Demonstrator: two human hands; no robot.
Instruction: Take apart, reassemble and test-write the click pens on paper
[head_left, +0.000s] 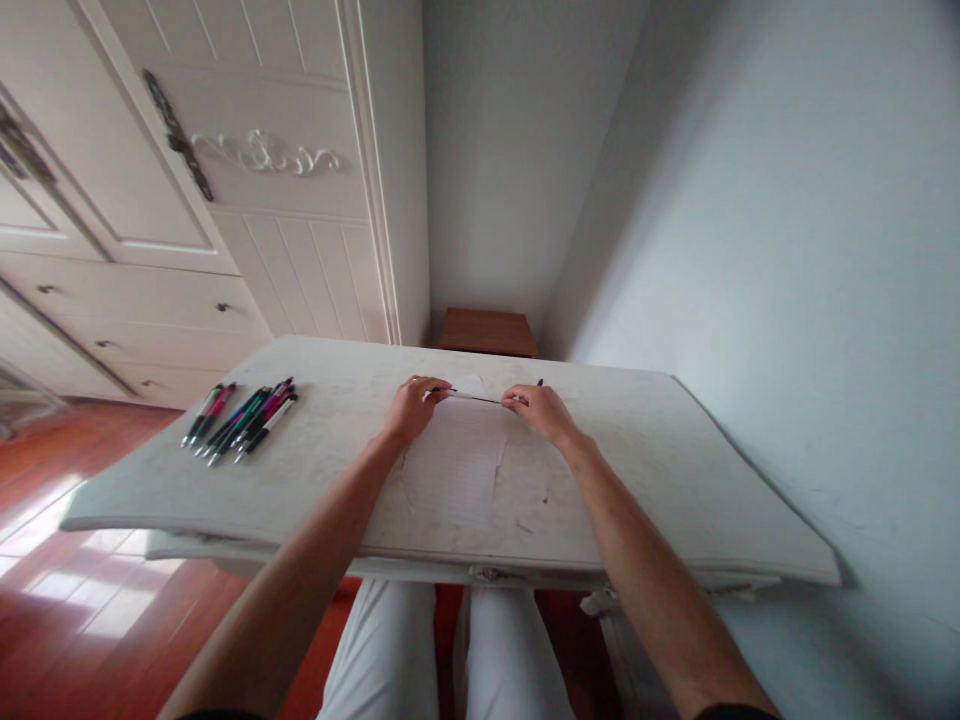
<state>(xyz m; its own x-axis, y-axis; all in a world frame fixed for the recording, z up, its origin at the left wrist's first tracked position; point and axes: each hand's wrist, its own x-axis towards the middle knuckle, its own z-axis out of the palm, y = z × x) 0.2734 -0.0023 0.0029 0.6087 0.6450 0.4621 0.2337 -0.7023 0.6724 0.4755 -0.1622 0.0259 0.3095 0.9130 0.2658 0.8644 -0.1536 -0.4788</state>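
Over the lined sheet (pixel 459 470) at table centre, thin pen rod (pixel 474 396) held level, left hand (pixel 411 408) pinching one end, right hand (pixel 541 412) pinching the other. Judgement: keep any pull straight along the rod, pinch light, stay low above the paper. Small dark piece (pixel 539 382) just beyond right hand. Row of pens (pixel 241 418) well left on table (pixel 675 480). Cabinet drawers (pixel 150 320) closed, contents hidden.
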